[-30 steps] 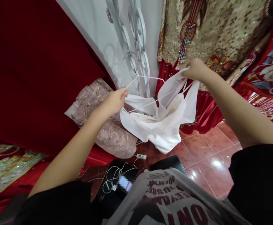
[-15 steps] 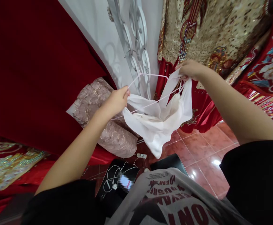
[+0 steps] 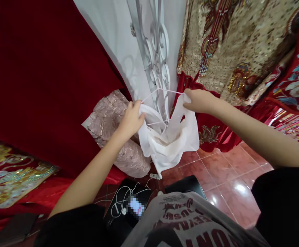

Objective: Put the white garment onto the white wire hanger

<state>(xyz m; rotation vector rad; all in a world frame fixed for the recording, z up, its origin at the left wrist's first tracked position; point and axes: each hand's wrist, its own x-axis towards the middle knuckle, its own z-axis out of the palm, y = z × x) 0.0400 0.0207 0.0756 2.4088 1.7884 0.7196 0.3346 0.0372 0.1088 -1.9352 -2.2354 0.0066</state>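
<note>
A white garment (image 3: 168,142) hangs on a thin white wire hanger (image 3: 162,92) in front of me. My left hand (image 3: 131,118) is closed on the garment's left shoulder at the hanger's left end. My right hand (image 3: 197,100) is closed on the garment's right shoulder at the hanger's right end. The hanger's hook sits against a white ornate metal grille (image 3: 156,51). The cloth droops between my hands toward the floor.
A dark red curtain (image 3: 44,75) fills the left. A pink-beige bundle (image 3: 118,137) lies below it. Gold sequinned and red embroidered fabrics (image 3: 242,44) hang at the right. Red floor tiles (image 3: 224,178) lie below, with a black object carrying white cables (image 3: 125,202).
Both hands have come closer together and lower, so the garment now hangs narrower and more gathered on the hanger. The view has shifted slightly.
</note>
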